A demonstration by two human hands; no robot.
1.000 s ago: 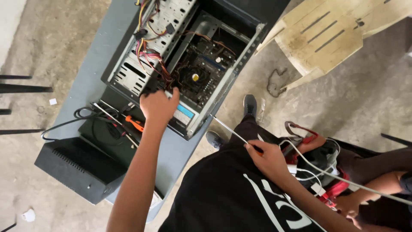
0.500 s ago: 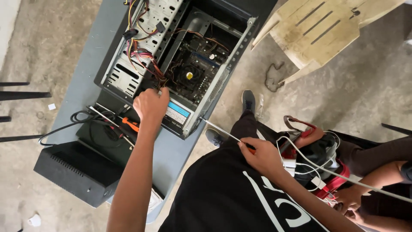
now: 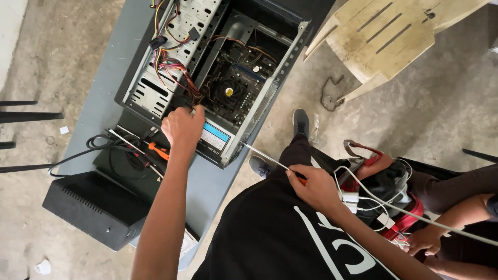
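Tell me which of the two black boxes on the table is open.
The computer case under the left hand: its side is off, showing the motherboard and wires. The black box nearer the table's end is closed.

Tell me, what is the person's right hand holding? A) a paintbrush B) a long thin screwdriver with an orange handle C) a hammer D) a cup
B: the right hand grips a long thin screwdriver with a bit of orange handle showing, its tip pointing at the open computer case, while the left hand rests on the case.
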